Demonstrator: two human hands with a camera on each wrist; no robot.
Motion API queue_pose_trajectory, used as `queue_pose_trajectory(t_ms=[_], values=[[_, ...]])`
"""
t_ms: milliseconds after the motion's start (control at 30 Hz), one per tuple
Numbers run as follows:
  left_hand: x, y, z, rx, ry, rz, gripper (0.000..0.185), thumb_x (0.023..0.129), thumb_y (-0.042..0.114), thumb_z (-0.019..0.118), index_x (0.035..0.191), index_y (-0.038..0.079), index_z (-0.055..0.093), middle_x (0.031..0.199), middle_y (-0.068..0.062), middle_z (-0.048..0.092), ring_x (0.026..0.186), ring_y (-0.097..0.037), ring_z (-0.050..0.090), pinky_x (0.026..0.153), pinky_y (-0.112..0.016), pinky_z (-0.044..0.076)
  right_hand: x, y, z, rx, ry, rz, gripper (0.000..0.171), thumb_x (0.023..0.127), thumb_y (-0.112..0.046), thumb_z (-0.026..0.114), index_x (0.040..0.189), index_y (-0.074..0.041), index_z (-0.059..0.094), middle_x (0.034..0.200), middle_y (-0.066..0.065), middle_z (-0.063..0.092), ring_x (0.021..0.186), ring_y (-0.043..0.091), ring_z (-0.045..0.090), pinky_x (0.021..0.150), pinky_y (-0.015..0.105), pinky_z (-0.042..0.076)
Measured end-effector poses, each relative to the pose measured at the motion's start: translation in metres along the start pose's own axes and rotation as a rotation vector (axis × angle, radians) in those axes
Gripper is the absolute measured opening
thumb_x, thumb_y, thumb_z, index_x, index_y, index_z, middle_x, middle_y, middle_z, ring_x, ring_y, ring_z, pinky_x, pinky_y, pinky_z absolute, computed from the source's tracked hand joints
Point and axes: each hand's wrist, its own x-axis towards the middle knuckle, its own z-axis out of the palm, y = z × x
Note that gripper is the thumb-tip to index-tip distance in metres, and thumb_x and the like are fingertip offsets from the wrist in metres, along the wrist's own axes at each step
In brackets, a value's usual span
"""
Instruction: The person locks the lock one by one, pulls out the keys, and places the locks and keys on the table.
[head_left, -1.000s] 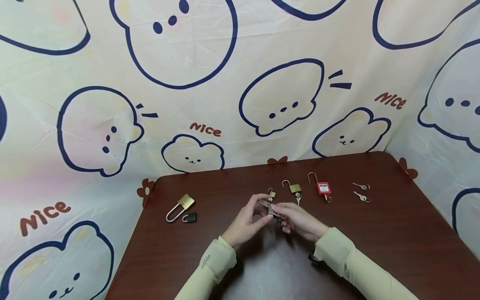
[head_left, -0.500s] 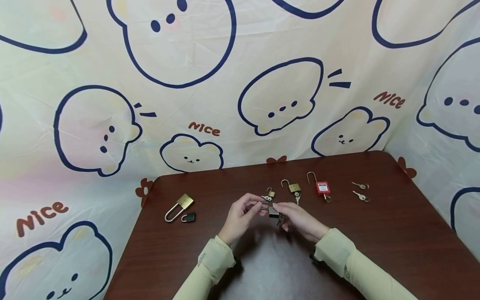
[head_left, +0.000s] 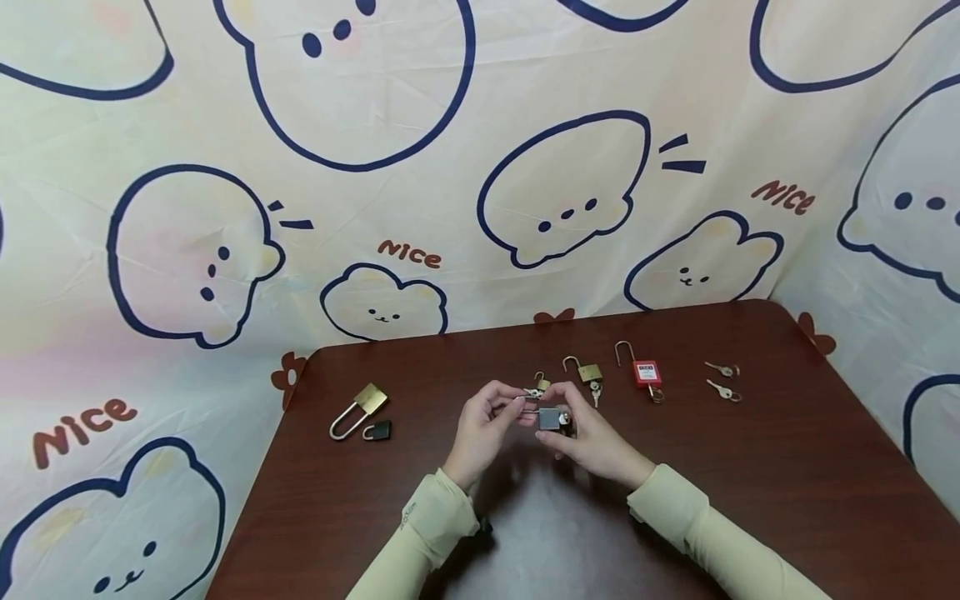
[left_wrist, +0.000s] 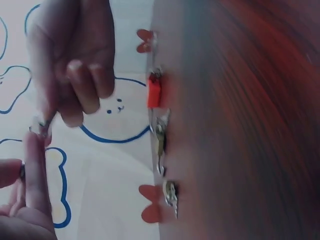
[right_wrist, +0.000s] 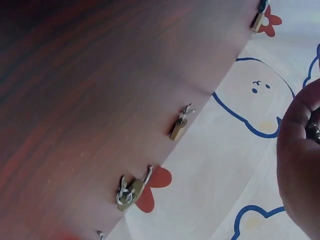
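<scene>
A small grey padlock (head_left: 549,417) is held just above the brown table (head_left: 787,483), between both hands. My left hand (head_left: 486,423) pinches its thin shackle (head_left: 527,401) from the left. My right hand (head_left: 587,439) grips the lock's body from the right, with something shiny, perhaps a key, by its thumb. In the left wrist view my left fingers (left_wrist: 31,170) sit at the bottom left and my right hand (left_wrist: 75,55) at the top, with a bit of metal (left_wrist: 42,125) between them. The right wrist view shows only the edge of my right hand (right_wrist: 300,165).
On the table lie a long-shackle brass padlock (head_left: 360,409), a small black padlock (head_left: 377,430), a tiny brass padlock (head_left: 541,385), a brass padlock (head_left: 588,374) with a key, a red padlock (head_left: 643,372) and two loose keys (head_left: 722,380). A printed cloth (head_left: 375,167) hangs behind.
Both hands have lifted the grey padlock slightly and turned it, so its body now faces up. My left hand's fingers moved onto the shackle. The things on the table have not moved.
</scene>
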Motion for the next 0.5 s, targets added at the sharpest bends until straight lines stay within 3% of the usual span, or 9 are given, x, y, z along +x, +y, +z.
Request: queue_pose_trajectory(t_ms=[233,367,500], values=[[0.0004,-0.0011,0.0008,-0.011,0.004,-0.026,0.02,0.103,0.003,0.061,0.117,-0.012,0.061,0.108,-0.032,0.073,0.082,-0.013,0.076,0.089,-0.049,0.061,-0.0012,-0.0036,-0.0024,-0.06,0.014,0.009,0.029,0.101,-0.022,0.07,0.122,-0.012,0.054,0.097,0.009,0.064,0.061,0.024,0.065,0.058,0.034,0.057],[-0.0008,-0.0023,0.0003,0.014,-0.01,-0.012,0.022,0.102,0.004,0.063,0.117,-0.012,0.061,0.105,-0.029,0.073,0.083,-0.019,0.076,0.087,-0.039,0.062,-0.0002,-0.0022,-0.0036,-0.026,0.018,0.038,0.019,0.105,-0.026,0.063,0.114,-0.01,0.059,0.086,0.009,0.064,0.059,0.019,0.064,0.06,0.034,0.056],[-0.003,-0.0004,0.0024,0.049,-0.033,0.019,0.022,0.102,0.006,0.065,0.116,-0.01,0.063,0.103,-0.027,0.073,0.085,-0.027,0.076,0.084,-0.035,0.063,0.0018,0.0002,-0.005,0.033,0.011,0.036,0.026,0.111,-0.028,0.05,0.102,-0.006,0.061,0.07,0.003,0.058,0.056,0.014,0.06,0.059,0.03,0.054]])
